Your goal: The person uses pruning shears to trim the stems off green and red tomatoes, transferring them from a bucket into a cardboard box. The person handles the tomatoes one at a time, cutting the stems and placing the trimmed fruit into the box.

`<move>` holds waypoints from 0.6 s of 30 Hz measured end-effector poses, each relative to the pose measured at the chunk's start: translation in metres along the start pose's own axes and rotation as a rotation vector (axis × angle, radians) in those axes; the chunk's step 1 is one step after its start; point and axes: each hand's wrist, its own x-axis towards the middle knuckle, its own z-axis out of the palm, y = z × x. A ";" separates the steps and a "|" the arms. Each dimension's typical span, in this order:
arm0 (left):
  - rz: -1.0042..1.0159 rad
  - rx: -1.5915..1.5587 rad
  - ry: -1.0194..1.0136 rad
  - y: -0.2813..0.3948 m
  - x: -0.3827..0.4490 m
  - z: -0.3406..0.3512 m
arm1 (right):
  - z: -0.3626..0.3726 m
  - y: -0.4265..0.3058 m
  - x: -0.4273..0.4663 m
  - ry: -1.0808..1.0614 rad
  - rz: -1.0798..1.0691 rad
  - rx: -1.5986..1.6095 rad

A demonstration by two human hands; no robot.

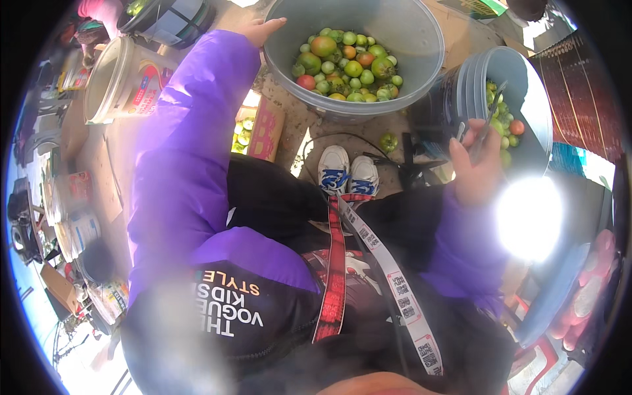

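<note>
A large grey plastic bucket (pixel 353 111) stands before me, with many green and reddening tomatoes (pixel 353 68) inside. My left hand (pixel 256 32) is at its left rim, the thumb laid over the edge and the other fingers mostly hidden. At the right, my right hand (pixel 476 160) holds a slim metal hand tool (pixel 495 106), whose exact kind is unclear. Its tip points over the mouth of a tilted stack of grey-blue buckets (pixel 471 91). In that stack lie green tomatoes (pixel 503 118) and one red tomato (pixel 516 127).
A single green tomato (pixel 388 142) lies on the floor beside a black cable (pixel 340 134). Near my left leg is a cardboard box (pixel 266 128) with tomatoes. White buckets (pixel 106 81) stand at the left. Two straps (pixel 335 266) hang down my front.
</note>
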 end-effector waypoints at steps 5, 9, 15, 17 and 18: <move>-0.220 -0.352 -0.089 0.004 0.009 0.013 | -0.006 -0.004 0.004 0.030 0.054 0.002; 0.130 -0.204 0.061 0.019 -0.067 0.052 | -0.015 -0.007 0.000 0.061 0.052 0.008; -0.345 -0.367 0.097 0.030 -0.102 0.029 | -0.017 -0.012 -0.003 0.057 0.079 0.129; -0.237 -0.222 0.155 0.020 -0.104 0.028 | -0.017 -0.012 -0.010 0.035 0.081 0.117; -0.243 -0.249 0.156 0.019 -0.097 0.026 | -0.019 -0.014 -0.005 0.038 0.133 0.097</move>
